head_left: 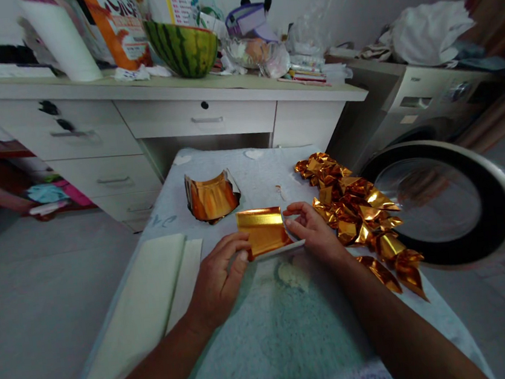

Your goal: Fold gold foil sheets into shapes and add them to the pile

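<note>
Left hand [217, 278]: fingers hold gold foil sheet [264, 234], mid-frame;
Right hand [316, 234]: fingers grip its right edge;
Folded foil pieces [367, 210]: heaped, centre right

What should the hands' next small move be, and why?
Perhaps fold the gold sheet inward from its near edge: the left hand and right hand are at opposite sides, a pale strip borders that edge, and the sheet looks largely open.

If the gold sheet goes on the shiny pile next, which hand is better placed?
Probably the right hand: it's by the right edge of the gold sheet, close to the shiny pile. The left hand is farther away.
</note>
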### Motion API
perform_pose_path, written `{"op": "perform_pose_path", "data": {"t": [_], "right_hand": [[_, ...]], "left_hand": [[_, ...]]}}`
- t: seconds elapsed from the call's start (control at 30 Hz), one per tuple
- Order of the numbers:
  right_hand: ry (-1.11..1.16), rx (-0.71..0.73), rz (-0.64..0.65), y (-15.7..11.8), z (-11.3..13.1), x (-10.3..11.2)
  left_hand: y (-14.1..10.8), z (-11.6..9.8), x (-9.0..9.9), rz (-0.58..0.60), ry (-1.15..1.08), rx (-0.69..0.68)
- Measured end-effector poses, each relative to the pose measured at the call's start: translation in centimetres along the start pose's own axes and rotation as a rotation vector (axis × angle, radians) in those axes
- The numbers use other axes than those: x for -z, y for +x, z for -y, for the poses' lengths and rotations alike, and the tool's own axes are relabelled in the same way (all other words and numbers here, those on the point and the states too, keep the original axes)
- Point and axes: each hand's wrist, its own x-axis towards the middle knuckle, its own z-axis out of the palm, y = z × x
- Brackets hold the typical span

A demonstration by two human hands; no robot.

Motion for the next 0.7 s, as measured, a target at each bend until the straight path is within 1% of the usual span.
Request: {"op": "perform_pose_path", "data": {"t": [0.13, 0.3, 0.4, 0.47, 0.53, 0.7], "right_hand": [[0.095, -0.051, 0.039, 0.21, 0.11, -0.15], [0.061, -0.108, -0.046, 0.19, 0.69, 0.00], [0.129, -0.112, 0.015, 0.10, 0.93, -0.11], [0.184, -0.122, 0.059, 0.07, 0.92, -0.19], [0.229, -0.136, 0.074, 0.06, 0.80, -0.20], [0.240, -0.077, 0.049, 0.13, 0.57, 0.09]], "left_hand": [[0.10, -0.09, -0.26, 0.000, 0.020, -0.040], [-0.05, -0.17, -0.38, -0.066, 0.090, -0.098], [-0.13, -0.34, -0.41, -0.083, 0.104, -0.131], [-0.14, -0.52, -0.43, -0.077, 0.111, -0.145], [-0.09, -0.68, -0.45, -0.063, 0.118, -0.150], [0.14, -0.78, -0.33, -0.041, 0.095, -0.132]]}}
